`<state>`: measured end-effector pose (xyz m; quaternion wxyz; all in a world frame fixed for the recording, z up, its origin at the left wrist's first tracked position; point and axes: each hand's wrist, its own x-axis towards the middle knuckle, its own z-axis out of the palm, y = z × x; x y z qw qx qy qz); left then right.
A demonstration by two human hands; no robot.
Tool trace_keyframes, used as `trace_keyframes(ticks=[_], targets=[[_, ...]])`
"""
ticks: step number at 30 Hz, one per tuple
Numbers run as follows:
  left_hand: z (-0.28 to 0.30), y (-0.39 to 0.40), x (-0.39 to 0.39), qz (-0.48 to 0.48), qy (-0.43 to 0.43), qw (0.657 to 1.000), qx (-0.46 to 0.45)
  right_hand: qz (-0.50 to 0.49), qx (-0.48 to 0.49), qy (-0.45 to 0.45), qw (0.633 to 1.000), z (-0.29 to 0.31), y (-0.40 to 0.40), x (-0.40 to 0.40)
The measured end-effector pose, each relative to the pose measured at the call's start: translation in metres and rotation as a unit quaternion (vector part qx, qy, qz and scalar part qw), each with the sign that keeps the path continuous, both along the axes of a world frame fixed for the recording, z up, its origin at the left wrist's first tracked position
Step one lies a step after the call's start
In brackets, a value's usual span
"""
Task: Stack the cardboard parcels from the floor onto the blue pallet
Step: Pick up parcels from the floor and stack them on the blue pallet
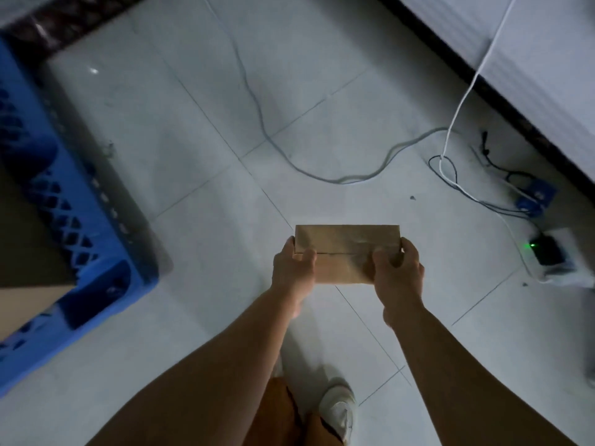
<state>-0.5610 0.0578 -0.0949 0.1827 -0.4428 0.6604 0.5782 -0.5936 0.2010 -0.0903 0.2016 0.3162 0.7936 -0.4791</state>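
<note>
A small brown cardboard parcel [346, 249] with a taped seam is held in the air over the tiled floor, in front of me. My left hand [293, 268] grips its left end and my right hand [397, 272] grips its right end, thumbs on top. The blue pallet [96, 226] lies at the left edge of view. On the pallet sits a larger cardboard box [25, 252], partly cut off by the frame.
Grey and white cables [354, 178] trail across the floor ahead and to the right. A black device with a green light [547, 252] and a small blue part [536, 196] lie near the right wall. My shoe [338, 407] is below.
</note>
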Motion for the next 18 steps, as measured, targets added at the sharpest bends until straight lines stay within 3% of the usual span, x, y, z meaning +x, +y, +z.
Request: trace_keyframes(ticks=[10, 18], targets=[[0.200, -0.049, 0.064, 0.133, 0.069, 0.988, -0.042, 0.144, -0.023, 0.065, 0.987, 0.197, -0.062, 0.029], [0.310, -0.093, 0.151, 0.307, 0.130, 0.942, -0.023, 0.281, -0.077, 0.154, 0.944, 0.301, -0.121, 0.081]])
